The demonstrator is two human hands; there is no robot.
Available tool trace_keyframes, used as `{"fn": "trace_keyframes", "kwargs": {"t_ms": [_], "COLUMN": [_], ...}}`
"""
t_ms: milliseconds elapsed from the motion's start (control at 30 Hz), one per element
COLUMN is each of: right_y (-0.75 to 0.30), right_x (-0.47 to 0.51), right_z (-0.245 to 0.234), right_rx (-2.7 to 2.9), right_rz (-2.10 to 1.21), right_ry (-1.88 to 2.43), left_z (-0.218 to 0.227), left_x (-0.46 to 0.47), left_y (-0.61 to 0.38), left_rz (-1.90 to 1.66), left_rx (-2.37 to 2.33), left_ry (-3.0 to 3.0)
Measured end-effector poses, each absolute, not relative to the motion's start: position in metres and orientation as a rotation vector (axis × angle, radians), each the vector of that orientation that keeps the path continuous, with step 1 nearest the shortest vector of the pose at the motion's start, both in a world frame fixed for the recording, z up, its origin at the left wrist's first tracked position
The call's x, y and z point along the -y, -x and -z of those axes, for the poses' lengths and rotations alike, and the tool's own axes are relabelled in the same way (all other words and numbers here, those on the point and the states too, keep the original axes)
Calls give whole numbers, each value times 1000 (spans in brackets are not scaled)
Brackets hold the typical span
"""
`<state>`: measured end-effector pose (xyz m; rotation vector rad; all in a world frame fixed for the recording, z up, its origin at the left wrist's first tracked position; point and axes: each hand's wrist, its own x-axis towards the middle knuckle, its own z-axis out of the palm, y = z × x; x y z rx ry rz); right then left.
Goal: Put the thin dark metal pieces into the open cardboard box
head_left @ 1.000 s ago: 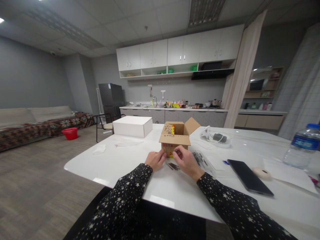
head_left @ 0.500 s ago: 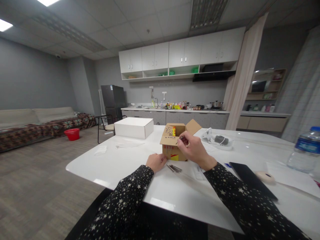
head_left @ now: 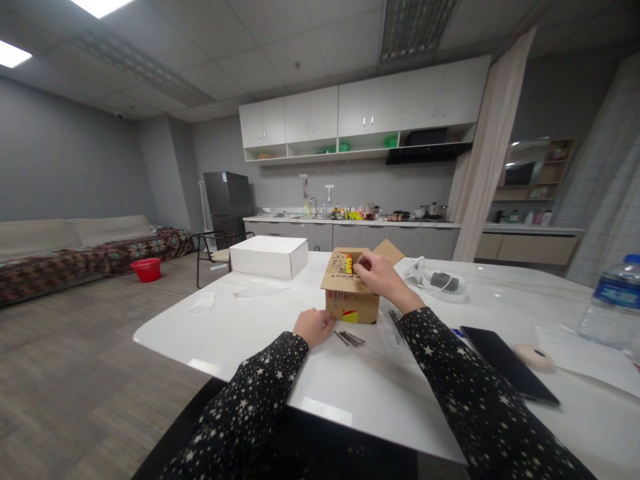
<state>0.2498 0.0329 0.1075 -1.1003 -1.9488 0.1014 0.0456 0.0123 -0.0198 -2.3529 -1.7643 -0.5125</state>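
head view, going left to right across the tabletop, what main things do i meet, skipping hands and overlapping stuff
Crumpled white scrap → white box → cardboard box → white-and-grey corded object → black flat device → water bottle

The right hand's fingers [head_left: 367, 261] have moved from the front of the cardboard box [head_left: 361, 304] up over its top, mid-frame.
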Motion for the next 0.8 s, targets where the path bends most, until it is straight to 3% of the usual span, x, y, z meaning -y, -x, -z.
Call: {"fn": "trace_keyframes", "kwargs": {"t_ms": [800], "right_y": [-251], "right_x": [-38], "right_z": [-106], "right_rx": [1979], "right_rz": [-64], "right_ry": [1158], "left_z": [26], "left_x": [-17], "left_y": [-44], "left_rz": [501], "left_rx": [1771], "left_ry": [2344]}}
